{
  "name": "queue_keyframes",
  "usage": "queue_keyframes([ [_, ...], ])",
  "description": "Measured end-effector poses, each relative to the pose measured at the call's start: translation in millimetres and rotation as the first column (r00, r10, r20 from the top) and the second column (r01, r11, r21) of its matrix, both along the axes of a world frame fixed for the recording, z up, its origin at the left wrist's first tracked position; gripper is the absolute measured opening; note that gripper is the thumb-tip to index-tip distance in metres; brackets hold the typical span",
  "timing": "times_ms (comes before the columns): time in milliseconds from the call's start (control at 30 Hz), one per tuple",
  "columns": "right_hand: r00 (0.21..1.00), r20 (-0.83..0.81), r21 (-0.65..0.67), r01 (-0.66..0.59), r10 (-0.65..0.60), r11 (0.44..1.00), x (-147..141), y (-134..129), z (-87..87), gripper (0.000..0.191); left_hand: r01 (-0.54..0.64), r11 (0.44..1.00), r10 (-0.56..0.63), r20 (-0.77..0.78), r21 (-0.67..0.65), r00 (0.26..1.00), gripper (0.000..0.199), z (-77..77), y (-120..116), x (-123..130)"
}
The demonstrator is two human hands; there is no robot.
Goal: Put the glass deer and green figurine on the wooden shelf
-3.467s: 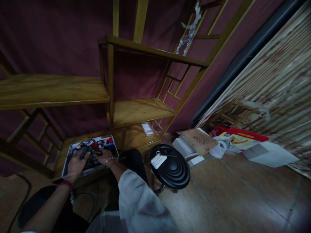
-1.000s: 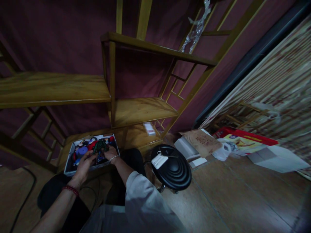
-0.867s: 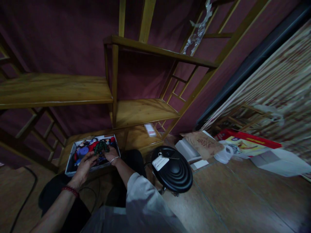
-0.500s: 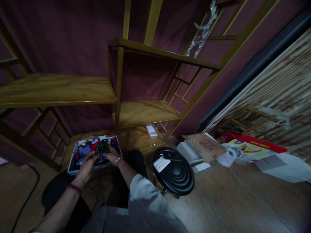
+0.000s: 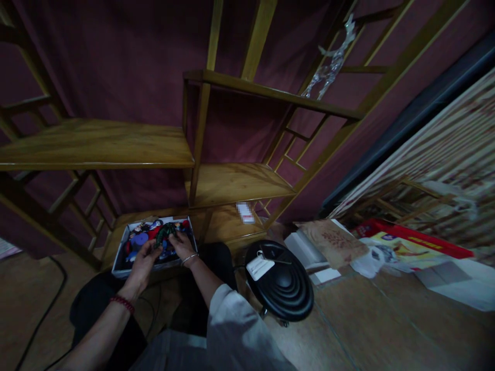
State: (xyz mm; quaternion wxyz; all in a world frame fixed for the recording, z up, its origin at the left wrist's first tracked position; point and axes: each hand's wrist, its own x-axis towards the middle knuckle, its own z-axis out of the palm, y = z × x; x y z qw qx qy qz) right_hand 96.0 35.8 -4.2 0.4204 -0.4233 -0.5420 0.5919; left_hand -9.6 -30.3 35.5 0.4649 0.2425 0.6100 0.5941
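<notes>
Holding green figure (image 5: pixel 165 233) between both hands (image 5: pixel 146 259).

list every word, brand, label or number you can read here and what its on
Nothing can be read for certain.
Red box: yellow lettering, too blurred to read.
Tag on the stool: any print is too small.
White card on the bottom shelf: pixelated, unreadable.

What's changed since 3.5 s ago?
Left hand moved right relative to the box, exposing a blue round piece. It and the right hand now hold the green figure; earlier grip unclear. Box, black stool, white tag unmoved; view swung.
</notes>
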Motion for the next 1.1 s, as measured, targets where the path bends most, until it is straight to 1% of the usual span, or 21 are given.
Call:
queue_keyframes([
  [100, 0.999, -0.045, -0.038, 0.027, -0.029, 0.999, -1.1, -0.1, -1.5, 0.039, 0.013, 1.000, -0.012, -0.052, 0.023, 0.999, 0.043, 2.5, -2.0, -0.1],
  [200, 0.995, -0.098, -0.062, 0.004, -0.010, 0.998, -2.3, -1.6, 4.2, 0.041, 0.013, 0.999, -0.009, -0.113, 0.035, 0.994, 0.042, 7.8, -4.9, 1.3],
  [367, 0.984, -0.174, -0.017, -0.024, 0.021, 1.000, -2.1, -5.9, 29.0, 0.038, -0.008, 0.999, 0.015, -0.138, 0.052, 0.990, 0.034, 16.9, -6.6, 2.9],
  [500, 0.980, -0.195, -0.033, -0.053, 0.046, 0.998, -1.0, -9.2, 48.2, 0.039, -0.016, 0.995, 0.037, -0.206, 0.103, 0.978, 0.031, 17.5, -5.8, 0.6],
  [633, 0.974, -0.217, -0.025, -0.071, 0.064, 0.997, 0.1, -12.3, 61.3, 0.038, -0.020, 0.989, 0.051, -0.213, 0.145, 0.976, 0.032, 17.2, -6.0, -1.7],
  [733, 0.950, -0.298, -0.065, -0.120, 0.095, 0.991, 0.3, -12.7, 63.6, 0.037, -0.036, 0.978, 0.081, -0.218, 0.204, 0.973, 0.030, 16.9, -6.6, -3.0],
  [867, 0.930, -0.361, -0.120, -0.121, 0.070, 0.985, -1.8, -10.7, 58.2, 0.044, -0.051, 0.953, 0.125, -0.238, 0.298, 0.963, 0.028, 11.9, -6.7, -6.0],
  [933, 0.929, -0.363, -0.105, -0.125, 0.079, 0.987, -3.1, -11.4, 58.1, 0.047, -0.044, 0.940, 0.140, -0.265, 0.338, 0.954, 0.028, 10.3, -7.2, -8.1],
  [1000, 0.926, -0.364, -0.071, -0.137, 0.102, 0.988, -3.8, -14.1, 62.1, 0.050, -0.040, 0.927, 0.161, -0.296, 0.373, 0.941, 0.028, 12.1, -8.6, -9.8],
  [1100, 0.923, -0.362, -0.022, -0.147, 0.129, 0.989, -3.1, -20.0, 73.4, 0.050, -0.053, 0.906, 0.211, -0.339, 0.420, 0.917, 0.024, 22.5, -12.7, -10.4],
])
